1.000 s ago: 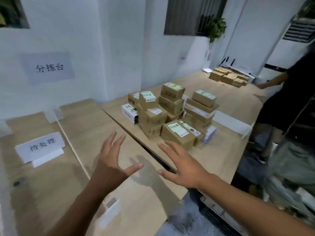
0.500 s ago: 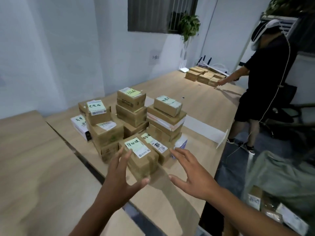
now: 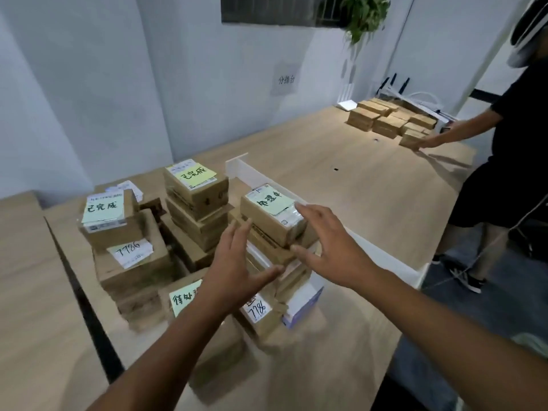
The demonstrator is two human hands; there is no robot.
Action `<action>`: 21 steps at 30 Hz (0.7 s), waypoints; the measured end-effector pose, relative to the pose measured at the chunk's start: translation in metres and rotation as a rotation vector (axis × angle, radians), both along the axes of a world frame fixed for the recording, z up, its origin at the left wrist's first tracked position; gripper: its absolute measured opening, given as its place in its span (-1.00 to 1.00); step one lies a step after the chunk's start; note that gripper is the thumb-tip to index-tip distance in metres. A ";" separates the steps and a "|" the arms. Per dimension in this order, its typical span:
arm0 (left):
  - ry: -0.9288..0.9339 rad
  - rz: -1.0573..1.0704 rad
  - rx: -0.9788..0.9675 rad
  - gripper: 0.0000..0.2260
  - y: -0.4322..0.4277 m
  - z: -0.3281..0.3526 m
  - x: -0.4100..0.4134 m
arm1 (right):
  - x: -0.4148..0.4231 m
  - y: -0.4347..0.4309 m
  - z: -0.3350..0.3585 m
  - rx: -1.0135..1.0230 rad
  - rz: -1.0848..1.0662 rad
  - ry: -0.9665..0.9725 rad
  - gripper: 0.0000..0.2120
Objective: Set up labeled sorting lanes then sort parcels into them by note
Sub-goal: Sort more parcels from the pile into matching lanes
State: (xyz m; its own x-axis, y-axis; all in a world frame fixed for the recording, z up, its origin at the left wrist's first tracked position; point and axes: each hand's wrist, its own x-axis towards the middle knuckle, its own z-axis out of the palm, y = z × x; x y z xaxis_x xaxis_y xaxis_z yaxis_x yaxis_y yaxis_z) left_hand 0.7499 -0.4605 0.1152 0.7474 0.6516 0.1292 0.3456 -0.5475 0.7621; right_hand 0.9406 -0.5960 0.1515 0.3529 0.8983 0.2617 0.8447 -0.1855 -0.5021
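One head-worn camera looks forward and down, close over the parcel stacks (image 3: 189, 229) on the table (image 3: 341, 179).

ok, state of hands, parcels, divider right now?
Top parcel: on right stack, green note up, not gripped.
Left hand: open, fingers straight, at its left.
Right hand: open, at its right end; contact unclear.
Left stack: untouched, note up.
Middle stack: untouched, note up.
Divider: upright on table, behind stacks.

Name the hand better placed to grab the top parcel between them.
Right, probably: the right hand brackets the parcel, fingers over its top, thumb below; the left hand hovers lower.
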 end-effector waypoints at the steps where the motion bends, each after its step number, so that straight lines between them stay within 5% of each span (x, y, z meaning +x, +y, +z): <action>1: 0.014 0.023 0.029 0.03 0.003 -0.003 0.015 | 0.015 0.013 -0.005 -0.011 0.012 -0.009 -0.26; 9: 0.064 0.253 0.066 -0.10 -0.001 -0.019 0.086 | 0.079 0.064 -0.041 -0.081 0.146 0.030 -0.29; 14: -0.077 0.340 -0.010 -0.25 -0.011 -0.012 0.096 | 0.085 0.057 -0.032 -0.009 0.246 0.063 -0.32; 21: -0.218 0.479 0.066 -0.21 -0.023 0.032 0.050 | 0.043 0.071 0.006 0.149 0.450 0.178 -0.34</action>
State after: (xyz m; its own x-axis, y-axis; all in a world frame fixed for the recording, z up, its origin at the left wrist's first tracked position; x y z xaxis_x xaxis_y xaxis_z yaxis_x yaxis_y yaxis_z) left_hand 0.8000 -0.4830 0.1470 0.3188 0.8989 0.3007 0.4066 -0.4162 0.8133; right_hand 0.9841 -0.5250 0.1576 -0.0101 0.9290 0.3700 0.7235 0.2622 -0.6386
